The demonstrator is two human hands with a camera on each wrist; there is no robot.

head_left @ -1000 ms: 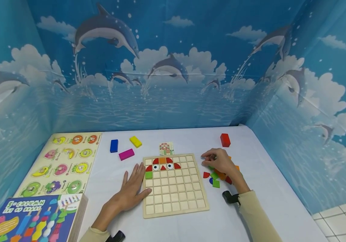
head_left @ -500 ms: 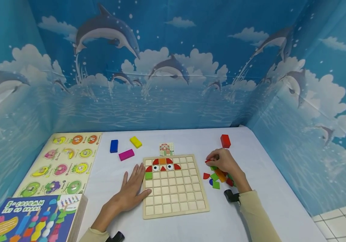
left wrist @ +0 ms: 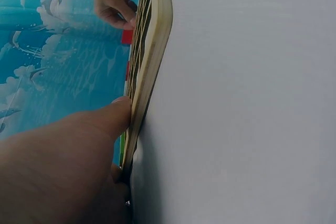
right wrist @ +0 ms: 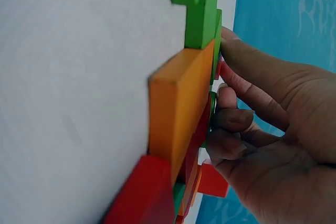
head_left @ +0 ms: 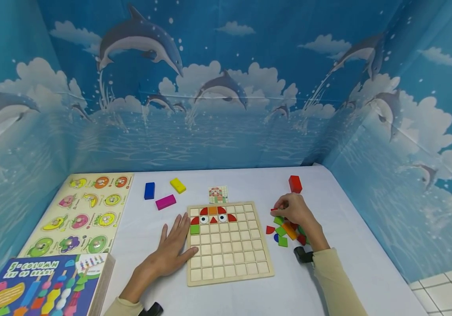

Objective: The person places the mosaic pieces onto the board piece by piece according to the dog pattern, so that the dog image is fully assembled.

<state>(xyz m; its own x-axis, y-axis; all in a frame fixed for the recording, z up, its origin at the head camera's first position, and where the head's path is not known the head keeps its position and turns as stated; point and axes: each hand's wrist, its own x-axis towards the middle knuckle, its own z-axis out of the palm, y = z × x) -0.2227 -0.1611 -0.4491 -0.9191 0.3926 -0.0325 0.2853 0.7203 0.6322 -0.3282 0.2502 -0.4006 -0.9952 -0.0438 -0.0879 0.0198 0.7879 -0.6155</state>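
Note:
A wooden grid board (head_left: 230, 259) lies on the white table, with red, orange, green and eye pieces set in its top rows. My left hand (head_left: 172, 245) rests flat on the table beside it. The thumb (left wrist: 105, 121) presses against the board's left edge (left wrist: 155, 51). My right hand (head_left: 295, 211) hovers over a pile of loose coloured pieces (head_left: 282, 240) right of the board. Its curled fingers (right wrist: 236, 119) pinch a small red piece (head_left: 273, 210) at the pile's far end. An orange piece (right wrist: 181, 108) and a green piece (right wrist: 199, 9) lie just beside those fingers.
A pattern card (head_left: 217, 194) lies behind the board. Blue (head_left: 149, 190), yellow (head_left: 177, 185), magenta (head_left: 165, 202) and red (head_left: 295, 184) blocks sit farther back. A fruit peg puzzle (head_left: 80, 215) and a bead-set box (head_left: 40, 285) occupy the left side. Dolphin-print walls enclose the table.
My right hand has drifted a little to the right, away from the board's top right corner, and its fingers have curled over the pile's far end. The left hand has stayed put.

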